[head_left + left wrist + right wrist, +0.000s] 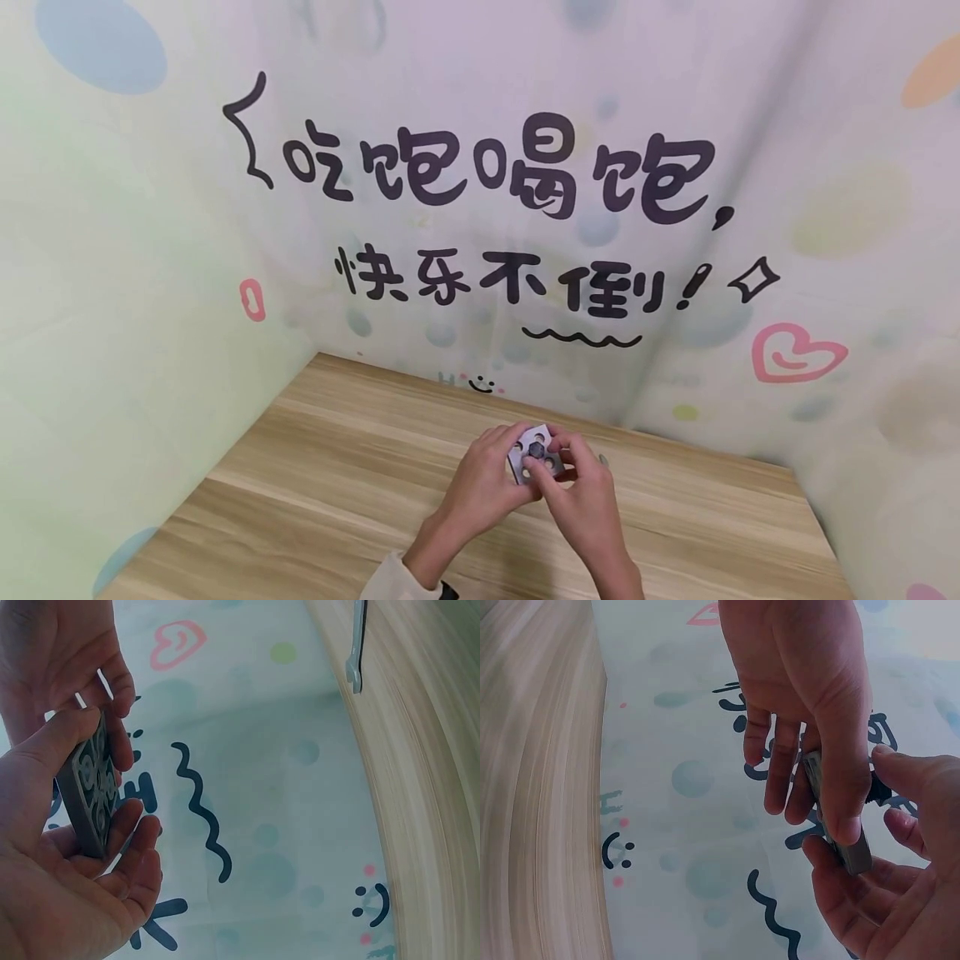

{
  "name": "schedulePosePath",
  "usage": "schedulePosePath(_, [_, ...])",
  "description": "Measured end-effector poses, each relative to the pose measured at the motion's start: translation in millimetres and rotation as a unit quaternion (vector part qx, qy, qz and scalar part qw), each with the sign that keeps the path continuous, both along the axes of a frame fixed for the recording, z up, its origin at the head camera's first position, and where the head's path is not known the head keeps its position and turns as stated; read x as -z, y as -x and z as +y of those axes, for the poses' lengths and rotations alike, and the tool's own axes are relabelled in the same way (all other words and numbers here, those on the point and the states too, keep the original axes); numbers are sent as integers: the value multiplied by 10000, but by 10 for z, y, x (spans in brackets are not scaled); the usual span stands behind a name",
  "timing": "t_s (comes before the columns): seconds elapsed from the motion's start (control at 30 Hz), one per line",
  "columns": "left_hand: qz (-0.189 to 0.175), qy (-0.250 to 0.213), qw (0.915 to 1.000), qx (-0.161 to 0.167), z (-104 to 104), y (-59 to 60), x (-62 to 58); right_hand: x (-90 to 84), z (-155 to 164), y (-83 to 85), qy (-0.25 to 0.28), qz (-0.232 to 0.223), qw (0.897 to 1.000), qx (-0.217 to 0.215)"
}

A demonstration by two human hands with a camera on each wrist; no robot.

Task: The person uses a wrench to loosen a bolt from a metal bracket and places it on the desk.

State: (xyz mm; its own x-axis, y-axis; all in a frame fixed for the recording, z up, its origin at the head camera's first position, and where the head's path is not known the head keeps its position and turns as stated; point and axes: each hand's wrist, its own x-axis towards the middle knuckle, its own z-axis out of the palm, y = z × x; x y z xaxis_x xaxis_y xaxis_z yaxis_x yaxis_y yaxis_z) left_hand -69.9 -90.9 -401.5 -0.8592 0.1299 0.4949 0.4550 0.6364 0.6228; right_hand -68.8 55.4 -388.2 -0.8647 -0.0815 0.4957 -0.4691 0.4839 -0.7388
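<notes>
Both hands meet above the far right part of the wooden desk (pixel 315 492). Left hand (pixel 480 483) grips a small grey plate with round holes (pixel 534 454), thumb and fingers curled round its edges. Right hand (pixel 581 492) pinches the same plate from the other side. A wrench (pixel 357 645) lies on the desk nearby.

Two bare hands, left hand (pixel 480 479) with pale cream sleeve cuff at wrist, dark band edge beside cuff, right hand (pixel 585 500) forearm bare, no rings
</notes>
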Motion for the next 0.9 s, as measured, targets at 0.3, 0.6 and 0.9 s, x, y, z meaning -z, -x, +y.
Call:
schedulePosePath(0.3, [40,37,10000,18,15,-4,-5,7,-8,-6,111,153,9998,109])
schedulePosePath(0.6, [57,48,10000,13,20,-1,-9,9,4,-14,137,225,9996,54])
schedulePosePath(0.9, [14,63,10000,22,8,-4,-12,21,19,-9,141,331,9993,-61])
